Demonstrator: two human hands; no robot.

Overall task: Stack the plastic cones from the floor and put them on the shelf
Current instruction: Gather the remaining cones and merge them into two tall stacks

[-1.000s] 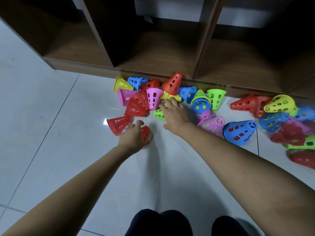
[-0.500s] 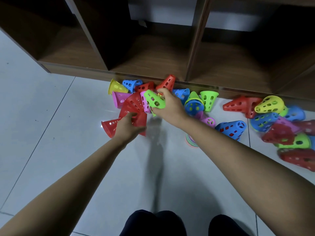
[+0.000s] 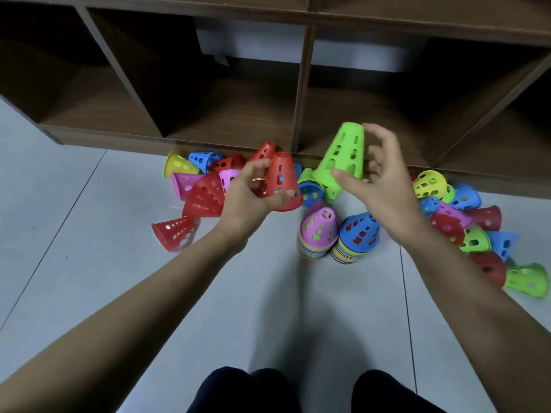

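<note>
- left hand (image 3: pixel 249 196): centre-left of frame, thumb and fingers curled round a red cone (image 3: pixel 283 180), gripping its left side and lower rim.
- red cone: off the floor, long axis near vertical, narrow closed end up, wide rim down.
- right hand (image 3: pixel 386 181): centre-right, holding a green cone (image 3: pixel 344 153). Thumb lies across the cone's lower edge, fingers curled behind its right side.
- green cone: off the floor, in front of the shelf's lower edge. Narrow end up and leaning slightly right, wide rim down-left. It sits higher in frame than the red one; the two held cones are apart.
- pink-topped stack (image 3: pixel 319 231) and blue-topped stack (image 3: pixel 359 234): upright on the floor (image 3: pixel 89 263) at centre, below and between the hands, narrow ends up, many coloured rims layered at the bases. They stand just beside each other; contact can't be confirmed.
- loose cones, left pile (image 3: pixel 205 195): red, pink, yellow and blue, mostly on their sides, against the shelf base behind the left hand. One lone red cone (image 3: pixel 176 234) lies on its side at the near edge of that pile.
- loose cones, right pile (image 3: pixel 465 222): yellow, blue, red, pink and green, lying on their sides along the right of frame.
- shelf (image 3: pixel 301 93): dark wood cubbies across the top of frame.
- dark-clothed knees (image 3: pixel 238 391): bottom centre.
</note>
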